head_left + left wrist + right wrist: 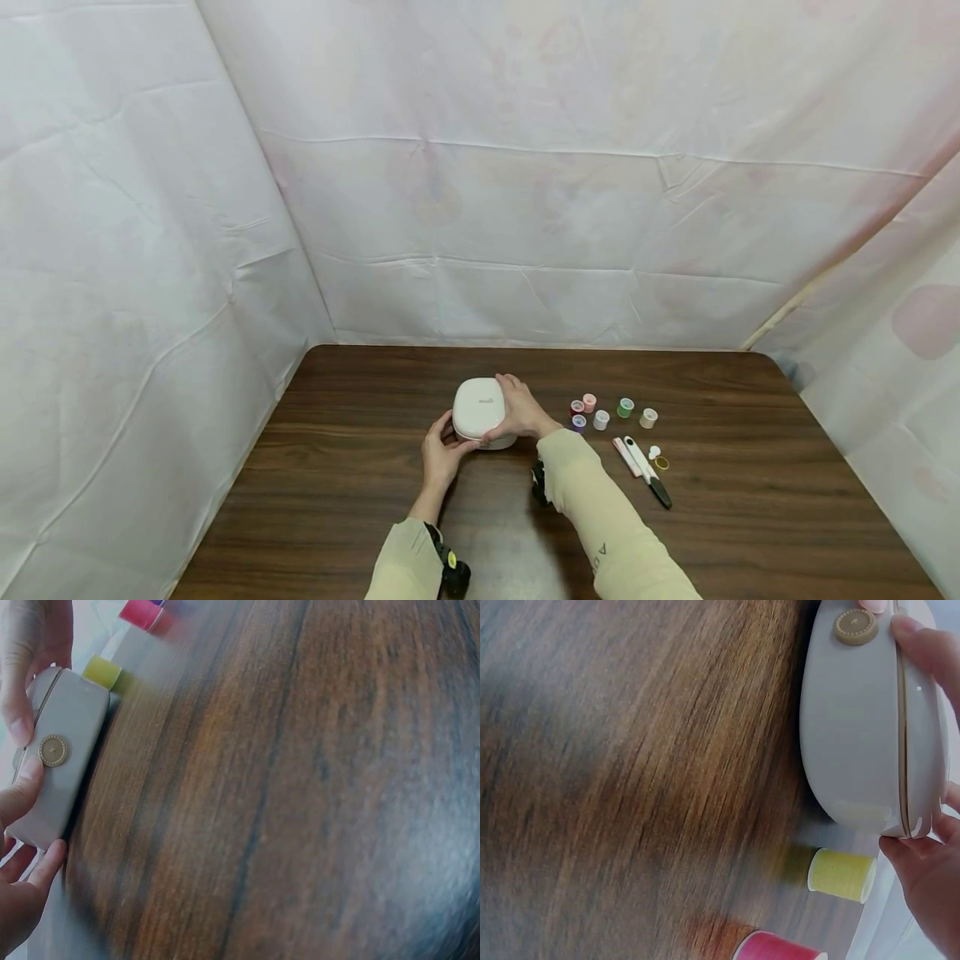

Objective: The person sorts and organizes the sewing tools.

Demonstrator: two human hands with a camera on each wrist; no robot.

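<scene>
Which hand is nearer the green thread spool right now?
Right. The right hand grips the white box at its right side, left of the green spool; the left hand holds the box's left side, farther away.

Head view: high, facing forward-down. Wrist views: close, tilted, sharing lidded box and, apparently, yellow thread spool.
</scene>
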